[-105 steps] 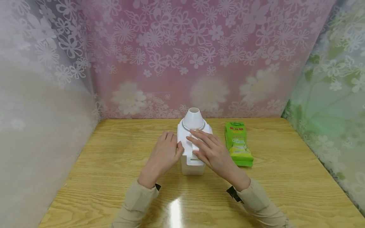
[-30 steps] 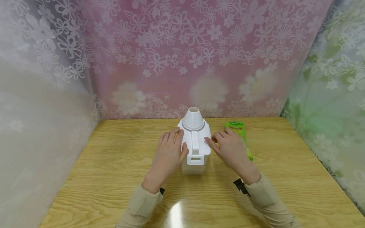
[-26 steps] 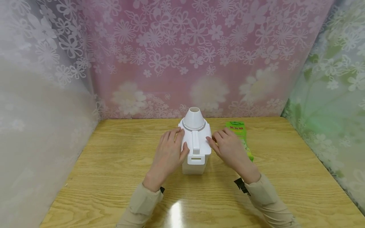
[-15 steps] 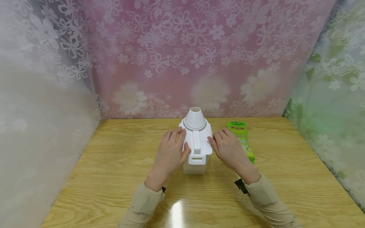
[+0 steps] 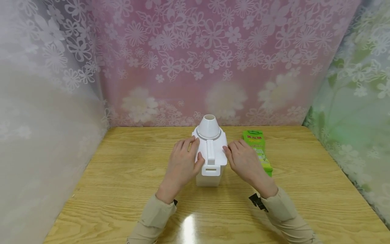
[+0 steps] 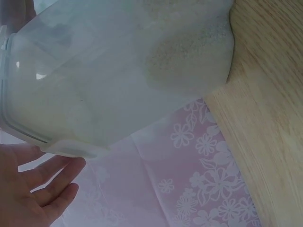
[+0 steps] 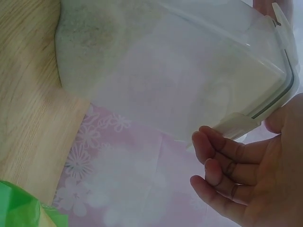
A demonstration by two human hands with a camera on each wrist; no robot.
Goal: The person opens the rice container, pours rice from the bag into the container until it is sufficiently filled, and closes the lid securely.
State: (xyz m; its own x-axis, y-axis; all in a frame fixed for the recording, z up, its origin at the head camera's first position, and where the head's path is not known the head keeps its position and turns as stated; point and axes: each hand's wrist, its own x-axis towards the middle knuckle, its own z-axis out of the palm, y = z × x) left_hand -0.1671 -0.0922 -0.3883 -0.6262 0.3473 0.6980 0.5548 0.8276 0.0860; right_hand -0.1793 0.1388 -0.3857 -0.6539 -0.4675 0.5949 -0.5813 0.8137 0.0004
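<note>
A translucent storage container [image 5: 208, 180] stands upright on the table with a white lid [image 5: 218, 151] on top. The lid carries a white cone-shaped cap [image 5: 209, 128], a raised bar and a slotted front clip [image 5: 211, 170]. Pale grains [image 6: 187, 54] show low inside the container. My left hand [image 5: 182, 161] holds the lid's left edge, thumb on top and fingertips at a side clip [image 6: 71, 147]. Opposite it, my right hand [image 5: 245, 161] holds the right edge, thumb on the lid and bent fingers at the other side clip [image 7: 236, 124].
A green printed bag [image 5: 257, 149] lies on the wooden table [image 5: 137, 176] just right of the container, partly behind my right hand. Pink floral curtain [image 5: 182, 67] hangs at the table's back edge, with more curtain along both sides.
My right hand has moved from the lid's top near the cap to its right edge. My left hand has shifted slightly onto the left edge. Over the last second both hands stay nearly still.
</note>
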